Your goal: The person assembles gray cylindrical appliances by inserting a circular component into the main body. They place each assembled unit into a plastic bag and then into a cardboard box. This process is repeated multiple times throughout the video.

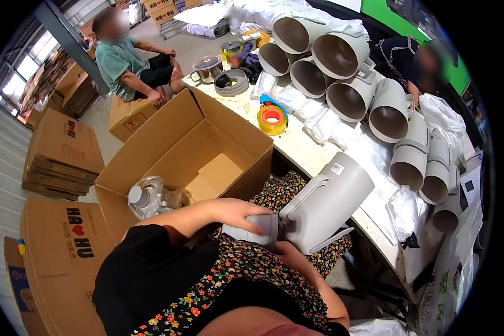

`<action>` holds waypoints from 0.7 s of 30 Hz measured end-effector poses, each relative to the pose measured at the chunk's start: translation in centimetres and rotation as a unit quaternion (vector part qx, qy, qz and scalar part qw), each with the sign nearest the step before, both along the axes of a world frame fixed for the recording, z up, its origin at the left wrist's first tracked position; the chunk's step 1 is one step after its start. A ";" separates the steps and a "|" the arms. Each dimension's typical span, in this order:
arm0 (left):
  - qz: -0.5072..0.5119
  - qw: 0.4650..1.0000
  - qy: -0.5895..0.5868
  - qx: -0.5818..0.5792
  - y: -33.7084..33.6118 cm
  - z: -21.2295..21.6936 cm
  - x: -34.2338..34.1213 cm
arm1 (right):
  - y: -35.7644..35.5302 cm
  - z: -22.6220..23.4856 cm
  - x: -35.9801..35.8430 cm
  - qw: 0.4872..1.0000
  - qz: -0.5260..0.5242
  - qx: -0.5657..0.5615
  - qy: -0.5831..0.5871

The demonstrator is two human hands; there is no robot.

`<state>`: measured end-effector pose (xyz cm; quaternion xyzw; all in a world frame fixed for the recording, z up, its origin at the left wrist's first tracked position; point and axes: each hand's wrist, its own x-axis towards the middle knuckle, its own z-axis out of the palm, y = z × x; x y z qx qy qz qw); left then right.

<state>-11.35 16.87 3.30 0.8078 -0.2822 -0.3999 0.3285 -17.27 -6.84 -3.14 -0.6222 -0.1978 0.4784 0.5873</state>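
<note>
A large light-grey plastic cylinder (pixel 333 201) with a long side handle and a small white label lies tilted across my lap. At its lower left end sits a grey cup-shaped plastic part (pixel 259 231). My left hand (pixel 238 215) is closed over this part, thumb and fingers around its side. Under the cylinder's lower end is my right hand (pixel 291 256), curled against it where the two pieces meet; most of its fingers are hidden. Whether the two pieces are joined cannot be seen.
An open cardboard box (pixel 224 168) at my left holds a plastic-wrapped grey part (pixel 145 197). On the table (pixel 369 224) are several stacked grey cylinders (pixel 341 56), a yellow tape roll (pixel 273 120) and a metal pot (pixel 208 68). Two people (pixel 120 67) are nearby. Folded cartons (pixel 64 148) stand left.
</note>
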 end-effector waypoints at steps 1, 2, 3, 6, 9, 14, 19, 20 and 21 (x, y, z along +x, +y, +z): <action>-0.010 0.998 -0.052 0.013 -0.1 0.0 -0.2 | 0.1 -0.1 -0.1 1.000 0.007 -0.009 0.002; -0.016 0.996 -0.074 0.035 -0.3 0.3 -0.3 | 0.2 0.1 -0.2 1.000 -0.004 0.020 0.017; -0.021 0.993 -0.096 0.058 -0.4 0.7 -0.3 | 0.3 0.5 -0.4 0.998 -0.016 0.049 0.031; -0.012 0.992 -0.112 0.063 -1.4 1.6 -0.7 | 0.3 3.3 -0.6 0.997 -0.035 0.045 0.056; 0.008 0.994 -0.099 0.048 -1.7 1.9 -1.2 | 0.3 2.9 -0.6 0.999 -0.028 0.008 0.032; -0.002 0.993 -0.111 0.025 -1.9 1.7 -1.1 | 0.5 0.8 -0.7 0.997 -0.041 0.061 0.035; 0.000 0.997 -0.072 0.029 -1.6 1.3 -0.8 | 0.7 -0.1 -0.5 0.998 -0.046 0.033 0.027; 0.004 0.997 -0.064 0.032 -1.5 1.3 -0.9 | 0.8 -0.4 -0.4 0.998 -0.046 0.028 0.026; 0.007 0.996 -0.079 0.031 -1.3 0.9 -0.9 | 0.7 -0.4 -0.4 0.998 -0.051 0.026 0.036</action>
